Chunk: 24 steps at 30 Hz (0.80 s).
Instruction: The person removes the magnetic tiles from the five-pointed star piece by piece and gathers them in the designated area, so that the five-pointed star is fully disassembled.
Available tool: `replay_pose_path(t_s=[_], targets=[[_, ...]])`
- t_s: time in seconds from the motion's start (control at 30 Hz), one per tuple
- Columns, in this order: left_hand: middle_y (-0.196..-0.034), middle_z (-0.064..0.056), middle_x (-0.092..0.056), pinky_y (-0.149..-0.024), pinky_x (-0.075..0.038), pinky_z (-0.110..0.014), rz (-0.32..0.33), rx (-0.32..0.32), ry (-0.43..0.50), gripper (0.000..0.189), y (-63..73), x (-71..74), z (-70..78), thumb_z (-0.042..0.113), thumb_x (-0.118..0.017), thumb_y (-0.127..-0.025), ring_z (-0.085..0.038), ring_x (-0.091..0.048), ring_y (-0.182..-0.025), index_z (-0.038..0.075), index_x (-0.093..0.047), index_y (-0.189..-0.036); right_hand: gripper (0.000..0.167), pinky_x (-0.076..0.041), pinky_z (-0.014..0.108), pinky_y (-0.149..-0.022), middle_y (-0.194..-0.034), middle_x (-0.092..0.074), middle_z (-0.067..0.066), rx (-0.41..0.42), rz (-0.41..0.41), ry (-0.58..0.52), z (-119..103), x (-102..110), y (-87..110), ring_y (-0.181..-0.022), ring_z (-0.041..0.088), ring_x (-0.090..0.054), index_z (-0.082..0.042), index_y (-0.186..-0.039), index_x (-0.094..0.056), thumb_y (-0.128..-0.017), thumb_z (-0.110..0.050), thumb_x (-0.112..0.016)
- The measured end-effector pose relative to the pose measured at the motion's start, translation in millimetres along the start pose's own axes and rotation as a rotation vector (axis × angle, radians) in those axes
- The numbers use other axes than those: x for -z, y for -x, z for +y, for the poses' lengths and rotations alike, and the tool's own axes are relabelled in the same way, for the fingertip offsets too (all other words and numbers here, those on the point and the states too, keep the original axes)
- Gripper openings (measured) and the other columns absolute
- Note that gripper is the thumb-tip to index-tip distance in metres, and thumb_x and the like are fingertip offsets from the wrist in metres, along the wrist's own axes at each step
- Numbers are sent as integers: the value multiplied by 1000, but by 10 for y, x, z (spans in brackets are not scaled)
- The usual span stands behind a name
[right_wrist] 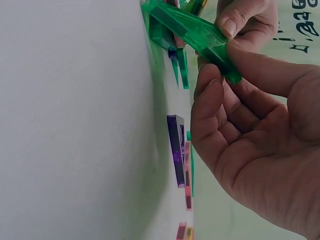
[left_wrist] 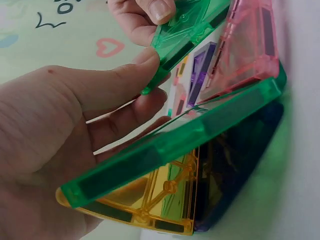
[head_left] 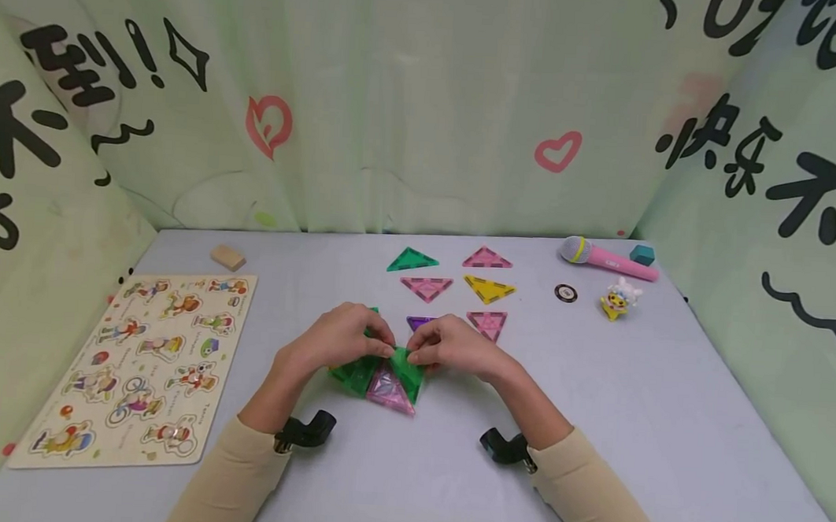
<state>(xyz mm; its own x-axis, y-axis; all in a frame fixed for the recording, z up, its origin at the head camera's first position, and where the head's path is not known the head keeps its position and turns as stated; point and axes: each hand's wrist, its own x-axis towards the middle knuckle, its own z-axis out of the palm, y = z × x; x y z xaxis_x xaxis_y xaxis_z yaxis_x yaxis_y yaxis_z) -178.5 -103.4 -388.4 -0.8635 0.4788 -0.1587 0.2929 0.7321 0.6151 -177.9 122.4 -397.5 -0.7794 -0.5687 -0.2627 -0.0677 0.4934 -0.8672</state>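
Note:
Both hands meet over a small standing build of translucent magnetic tiles. My left hand (head_left: 346, 336) pinches the upper corner of a green triangular tile (head_left: 408, 375) between thumb and fingers. On the same tile's other side, my right hand (head_left: 459, 346) grips its edge with thumb and curled fingers. Next to it a pink triangular tile (head_left: 390, 390) leans in the build, beside another green tile (head_left: 357, 374). In the left wrist view, a yellow tile (left_wrist: 172, 197) and a dark blue tile (left_wrist: 235, 160) stand beneath that green one. The build's far side is hidden.
Behind the hands lie loose triangles: green (head_left: 412, 260), yellow (head_left: 489, 289), purple (head_left: 418, 322) and several pink ones (head_left: 487, 257). A picture puzzle board (head_left: 136, 364) and wooden block (head_left: 227, 257) are left. Right are a pink toy microphone (head_left: 613, 259), teal block (head_left: 642, 255), black ring (head_left: 566, 293) and figurine (head_left: 618, 300).

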Motion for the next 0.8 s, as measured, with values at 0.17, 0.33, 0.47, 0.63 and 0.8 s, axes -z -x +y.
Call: replay_pose_path(t_s=[0.17, 0.33, 0.47, 0.63, 0.8], targets=[[-94, 9, -75, -88, -52, -36, 22, -38, 40, 8, 13, 35, -18, 26, -76, -88, -12, -63, -97, 21, -80, -92, 17, -56, 32, -74, -88, -69, 5, 4, 5, -3, -21, 6, 16, -75, 17, -62, -5, -100, -74, -92, -20, -69], [-97, 5, -76, -92, -53, -41, 75, -49, 118, 7, 26, 111, -78, 23, -75, -89, -16, -65, -100, 18, -79, -92, 16, -49, 30, -68, -76, -65, 3, -10, -37, 33, -14, 2, 26, -70, 17, -56, -5, -89, -71, -90, -20, -71], [-101, 2, -75, -93, -52, -43, 155, 9, 203, 10, 47, 190, -122, 24, -73, -91, -20, -63, -103, 18, -78, -97, 15, -49, 28, -67, -75, -67, 3, -34, -90, 60, 24, -36, 7, -68, 16, -57, -5, -88, -70, -89, -20, -73], [-112, -2, -72, -96, -51, -45, 266, 91, 277, 17, 53, 256, -182, 29, -71, -93, -23, -60, -113, 18, -77, -105, 15, -53, 28, -71, -81, -71, 5, -28, -117, 59, 34, -71, 1, -71, 16, -61, -7, -100, -72, -90, -18, -71], [-115, -4, -71, -96, -50, -44, 335, 156, 339, 22, 22, 293, -330, 31, -69, -94, -24, -58, -112, 16, -76, -108, 11, -50, 27, -68, -75, -65, 4, -16, -106, 86, 39, -102, -9, -68, 15, -57, -8, -98, -71, -89, -15, -70]])
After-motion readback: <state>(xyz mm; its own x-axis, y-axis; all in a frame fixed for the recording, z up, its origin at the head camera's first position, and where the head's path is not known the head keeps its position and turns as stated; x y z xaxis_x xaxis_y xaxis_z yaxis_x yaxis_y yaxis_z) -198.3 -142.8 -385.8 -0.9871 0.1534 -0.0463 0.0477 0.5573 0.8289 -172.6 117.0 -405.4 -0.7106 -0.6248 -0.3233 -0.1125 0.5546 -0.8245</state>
